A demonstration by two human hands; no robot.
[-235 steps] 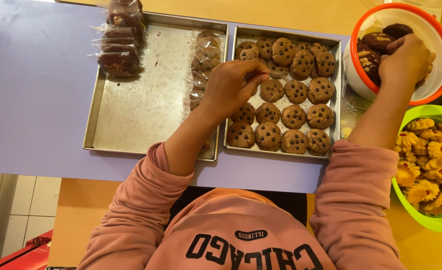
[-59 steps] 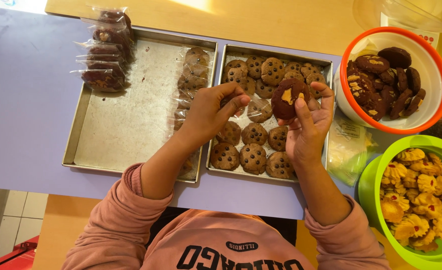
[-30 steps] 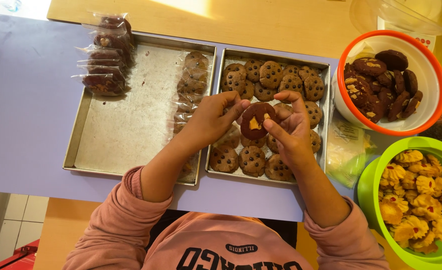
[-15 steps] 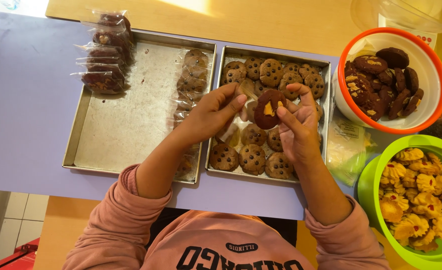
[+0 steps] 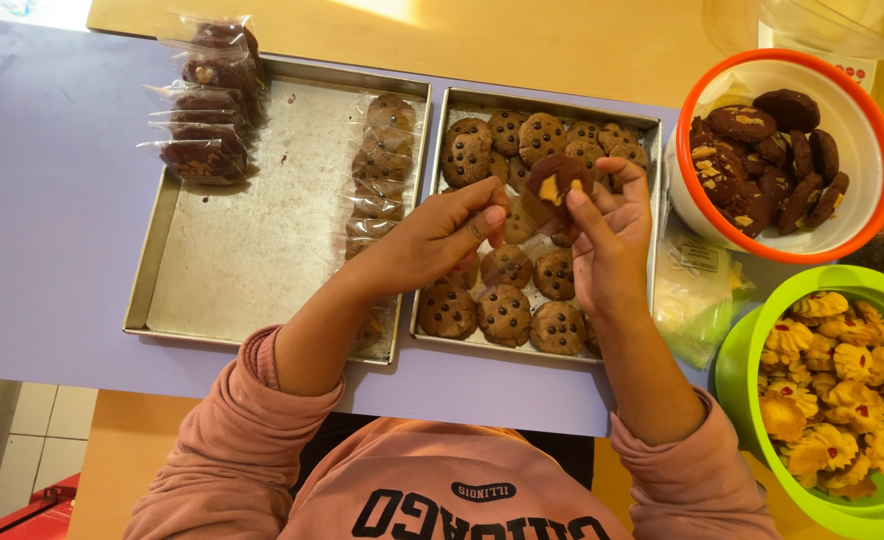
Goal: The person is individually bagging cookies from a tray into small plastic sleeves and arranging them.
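Both arms reach forward from pink sleeves, over the purple worktop [image 5: 42,200]. The right hand [image 5: 610,250] is lifted above the right baking tray [image 5: 652,180], palm turned toward the left, fingers curled up. Its grip is closed on a dark round cookie [image 5: 554,185] with a pale nut piece on top — thumb on one side, fingertips on the other. The cookie sits at the very top of that hand, tilted, above the rows of chip cookies [image 5: 507,310] lying in the tray.

The left hand [image 5: 432,240] comes in from the left, wrist low over the edge between the two trays. Its fingers are bunched together and pinch something thin and clear just beside the dark cookie; it looks like a small wrapper, but it is hard to tell. The fingertips of both hands almost meet at the cookie.

The left baking tray [image 5: 242,260] is mostly bare metal, with a column of wrapped cookies [image 5: 377,170] along its right side. More wrapped dark cookies [image 5: 207,110] lie at its top left corner. On the right stand a white bowl with an orange rim [image 5: 862,200], holding dark cookies, and a green bowl [image 5: 737,370] of yellow swirl cookies — both well apart from the hands.
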